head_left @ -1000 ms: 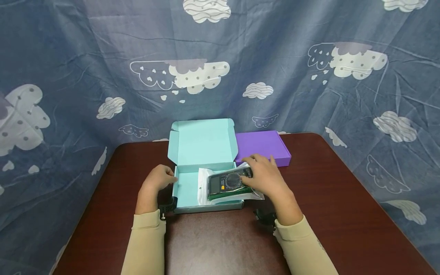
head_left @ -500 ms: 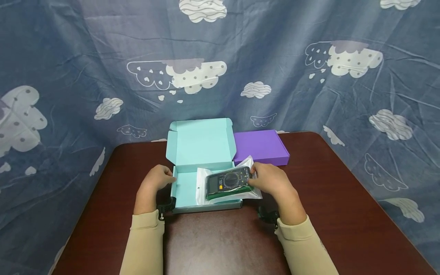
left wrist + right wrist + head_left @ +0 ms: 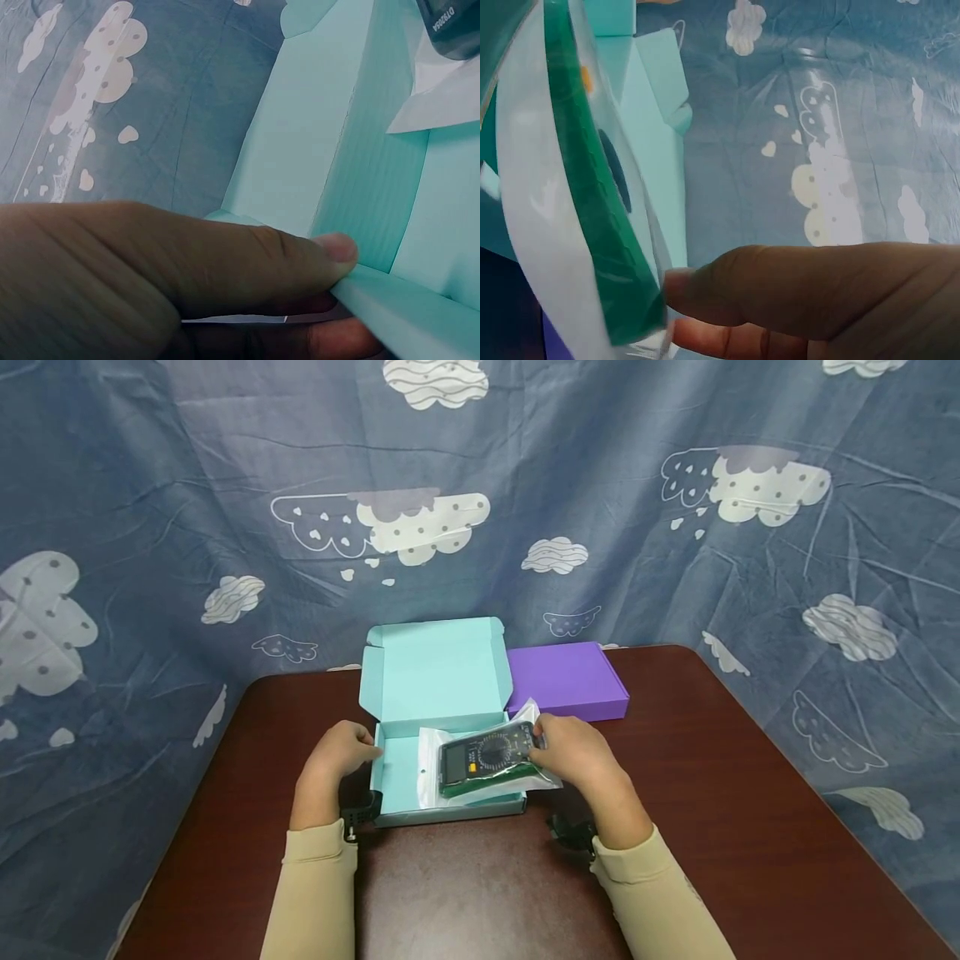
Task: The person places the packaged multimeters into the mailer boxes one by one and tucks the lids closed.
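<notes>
My right hand pinches the right end of a bagged multimeter, thumb and fingers on the clear and white plastic bag. The multimeter is black-faced with a round dial and a green side. It lies tilted over the open light-teal cardboard box, its right end raised past the box's right wall. My left hand pinches the box's left wall between thumb and fingers. In the left wrist view the multimeter's dark end shows at the top right.
The teal box's lid stands up at the back. A closed purple box lies behind and to the right, beside the lid. All rest on a dark reddish-brown table, with a blue cloud-print cloth hanging behind.
My right hand has changed from fingers spread over the multimeter to a pinch on its right end. Hand and multimeter have moved slightly left. My left hand stays on the box wall.
</notes>
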Motion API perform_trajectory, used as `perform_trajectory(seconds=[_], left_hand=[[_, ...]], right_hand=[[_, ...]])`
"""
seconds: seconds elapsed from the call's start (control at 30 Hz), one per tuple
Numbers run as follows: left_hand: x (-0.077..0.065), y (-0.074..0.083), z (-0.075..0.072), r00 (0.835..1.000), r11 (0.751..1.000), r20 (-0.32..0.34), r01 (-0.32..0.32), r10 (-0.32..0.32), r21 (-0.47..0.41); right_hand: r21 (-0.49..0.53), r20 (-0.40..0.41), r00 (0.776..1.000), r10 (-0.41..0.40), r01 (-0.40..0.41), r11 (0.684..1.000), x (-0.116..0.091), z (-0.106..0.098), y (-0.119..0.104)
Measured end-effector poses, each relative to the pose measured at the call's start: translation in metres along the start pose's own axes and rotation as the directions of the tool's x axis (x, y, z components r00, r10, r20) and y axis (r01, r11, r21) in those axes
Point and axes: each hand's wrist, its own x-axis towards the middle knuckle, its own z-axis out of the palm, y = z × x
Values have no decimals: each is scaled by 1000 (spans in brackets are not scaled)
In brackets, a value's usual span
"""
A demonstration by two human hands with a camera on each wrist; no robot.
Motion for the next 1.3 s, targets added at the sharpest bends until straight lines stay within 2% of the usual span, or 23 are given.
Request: perform_trajectory(seconds=[0.47,0.73,1.3], left_hand=[[-1,0,-1,1000,1000,-4,-17,17,-12],[0,-1,0,1000,1000,-4,-19,19,-10],[0,1,1,1000,1000,-7,-18,18,21]], right_hand=[[88,-10,1000,-29,29,996,9,6,3],[180,11,1000,-17,15,984,13,5,6],[407,56,998,42,-61,911,19,12,10]])
